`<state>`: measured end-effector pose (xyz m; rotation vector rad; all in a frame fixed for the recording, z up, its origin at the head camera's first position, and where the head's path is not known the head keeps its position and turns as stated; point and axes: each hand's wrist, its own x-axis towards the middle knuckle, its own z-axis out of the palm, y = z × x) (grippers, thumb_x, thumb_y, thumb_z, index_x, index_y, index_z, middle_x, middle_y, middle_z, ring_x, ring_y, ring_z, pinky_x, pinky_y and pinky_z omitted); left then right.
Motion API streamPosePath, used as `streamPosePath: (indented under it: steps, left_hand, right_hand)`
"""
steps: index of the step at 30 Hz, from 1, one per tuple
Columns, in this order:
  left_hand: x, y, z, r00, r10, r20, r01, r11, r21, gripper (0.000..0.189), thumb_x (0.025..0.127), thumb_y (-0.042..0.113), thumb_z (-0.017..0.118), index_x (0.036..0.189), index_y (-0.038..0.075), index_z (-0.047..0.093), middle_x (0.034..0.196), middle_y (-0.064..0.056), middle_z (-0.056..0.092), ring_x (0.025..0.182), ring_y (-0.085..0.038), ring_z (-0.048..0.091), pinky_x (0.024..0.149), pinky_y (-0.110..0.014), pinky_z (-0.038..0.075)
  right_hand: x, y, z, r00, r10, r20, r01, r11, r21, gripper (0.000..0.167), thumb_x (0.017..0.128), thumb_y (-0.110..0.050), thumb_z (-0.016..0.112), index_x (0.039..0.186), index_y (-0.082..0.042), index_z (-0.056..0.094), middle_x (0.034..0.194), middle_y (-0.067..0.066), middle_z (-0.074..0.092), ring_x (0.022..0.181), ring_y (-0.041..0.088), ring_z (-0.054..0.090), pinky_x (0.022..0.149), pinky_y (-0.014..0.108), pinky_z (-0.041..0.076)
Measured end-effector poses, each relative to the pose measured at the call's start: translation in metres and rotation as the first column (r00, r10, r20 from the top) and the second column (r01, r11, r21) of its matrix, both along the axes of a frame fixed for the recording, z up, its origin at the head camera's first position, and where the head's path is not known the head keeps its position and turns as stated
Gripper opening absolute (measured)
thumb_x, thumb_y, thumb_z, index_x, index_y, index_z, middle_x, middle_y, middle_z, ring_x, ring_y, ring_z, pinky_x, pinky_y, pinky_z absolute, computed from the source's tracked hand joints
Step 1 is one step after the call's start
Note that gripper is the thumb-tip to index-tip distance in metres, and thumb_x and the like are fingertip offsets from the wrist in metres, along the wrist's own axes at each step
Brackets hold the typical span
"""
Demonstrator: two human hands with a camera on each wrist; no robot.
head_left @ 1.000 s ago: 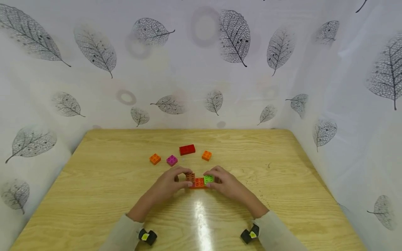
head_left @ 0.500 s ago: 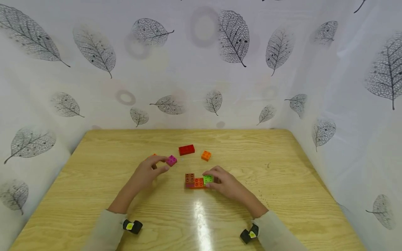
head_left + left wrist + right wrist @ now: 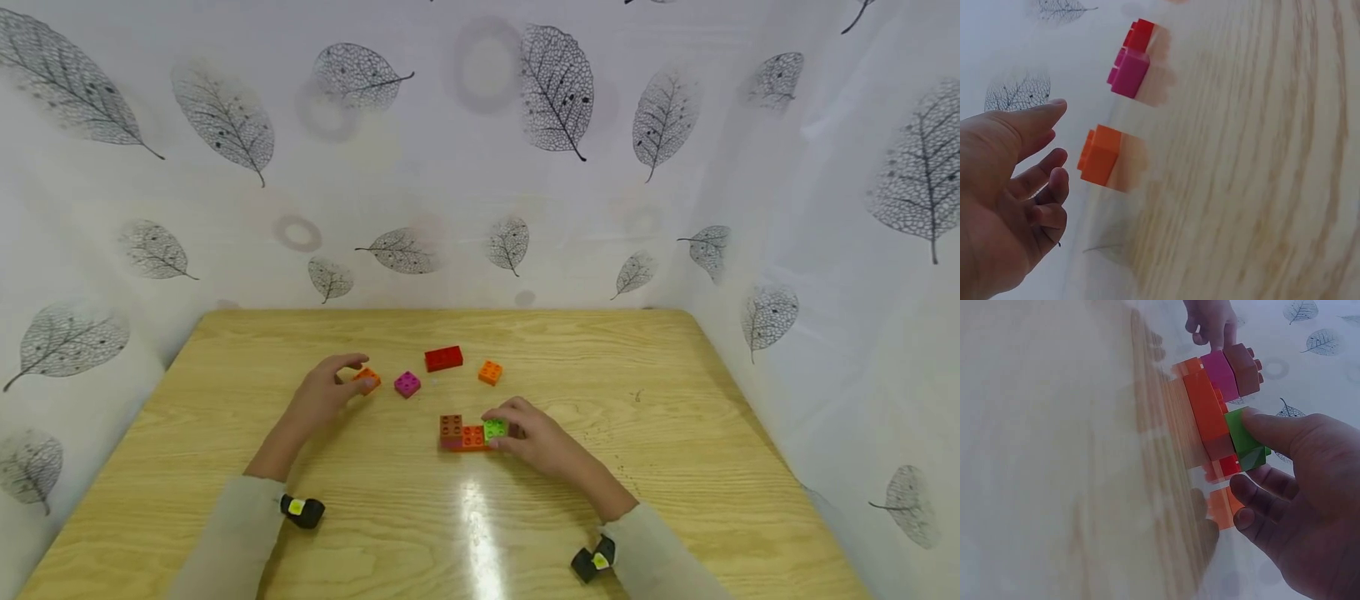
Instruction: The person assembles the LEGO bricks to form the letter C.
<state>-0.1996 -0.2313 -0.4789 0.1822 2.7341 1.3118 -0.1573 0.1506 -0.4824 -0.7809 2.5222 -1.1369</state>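
In the head view my left hand (image 3: 321,393) is at a square orange brick (image 3: 367,377) on the table's left, its thumb overlapping it. The left wrist view shows a gap between the parted thumb and fingers and that orange brick (image 3: 1102,156). My right hand (image 3: 536,432) pinches a light green brick (image 3: 1244,434) between thumb and fingers. The green brick sits on the right end of a long orange-red brick (image 3: 1207,412). On the other end a magenta brick (image 3: 1219,374) carries a brown brick (image 3: 451,427).
Behind the built piece lie a loose magenta brick (image 3: 407,384), a long red brick (image 3: 444,358) and a second square orange brick (image 3: 491,372). The wooden table (image 3: 637,433) meets a white leaf-print curtain (image 3: 450,167) at its far edge.
My left hand has let go of the brown brick and moved left and away past the magenta brick to the left orange brick. The right hand still holds the green brick in place.
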Motion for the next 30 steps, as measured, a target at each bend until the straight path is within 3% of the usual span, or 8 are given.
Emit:
streamPosePath:
  steps: [2,5,9,21,30]
  left_hand:
    - [-0.002,-0.002,-0.003,1.000,0.007,0.008,-0.007,1.000,-0.018,0.059,0.098,0.038,0.066,0.146,0.008,0.051,0.141,-0.019,0.052,0.095,-0.028,0.059,0.071,-0.033,0.053]
    - [-0.005,-0.003,-0.005,1.000,0.006,0.011,-0.006,0.999,-0.053,0.061,0.098,0.037,0.066,0.147,0.005,0.049,0.142,-0.022,0.052,0.111,-0.036,0.059,0.086,-0.045,0.053]
    - [-0.006,-0.004,-0.007,1.000,0.002,0.016,-0.001,0.996,-0.088,0.061,0.099,0.035,0.066,0.148,0.005,0.048,0.142,-0.022,0.053,0.130,-0.043,0.048,0.104,-0.062,0.040]
    - [-0.006,-0.005,-0.011,0.999,-0.012,0.050,0.017,0.993,-0.117,0.060,0.099,0.037,0.065,0.149,0.008,0.047,0.150,-0.023,0.047,0.134,-0.046,0.046,0.106,-0.064,0.038]
    - [-0.005,-0.004,-0.013,1.000,-0.009,0.025,0.011,0.995,-0.097,0.056,0.100,0.035,0.064,0.147,0.007,0.050,0.146,-0.023,0.051,0.125,-0.041,0.054,0.101,-0.060,0.044]
  right_hand:
    - [0.000,-0.001,0.001,1.000,0.002,-0.002,-0.002,1.000,-0.002,0.041,0.098,-0.031,0.066,0.137,-0.019,0.061,0.117,-0.007,0.055,0.086,0.011,0.052,0.072,0.027,0.050]
    - [-0.001,-0.001,0.000,1.000,0.005,-0.012,-0.005,1.000,-0.002,0.040,0.098,-0.030,0.066,0.136,-0.019,0.062,0.117,-0.007,0.055,0.086,0.011,0.052,0.072,0.027,0.050]
    - [-0.001,-0.001,-0.001,1.000,0.008,-0.020,-0.008,1.000,-0.002,0.040,0.098,-0.030,0.067,0.136,-0.018,0.062,0.116,-0.007,0.055,0.086,0.011,0.052,0.073,0.027,0.050]
    - [-0.001,0.000,-0.002,1.000,-0.002,-0.006,0.002,1.000,-0.001,0.040,0.099,-0.032,0.066,0.136,-0.019,0.062,0.117,-0.008,0.055,0.086,0.011,0.051,0.072,0.028,0.049]
    - [0.000,-0.001,0.000,1.000,0.000,-0.009,0.000,1.000,0.010,0.040,0.099,-0.031,0.066,0.136,-0.019,0.062,0.118,-0.007,0.055,0.086,0.011,0.051,0.072,0.027,0.050]
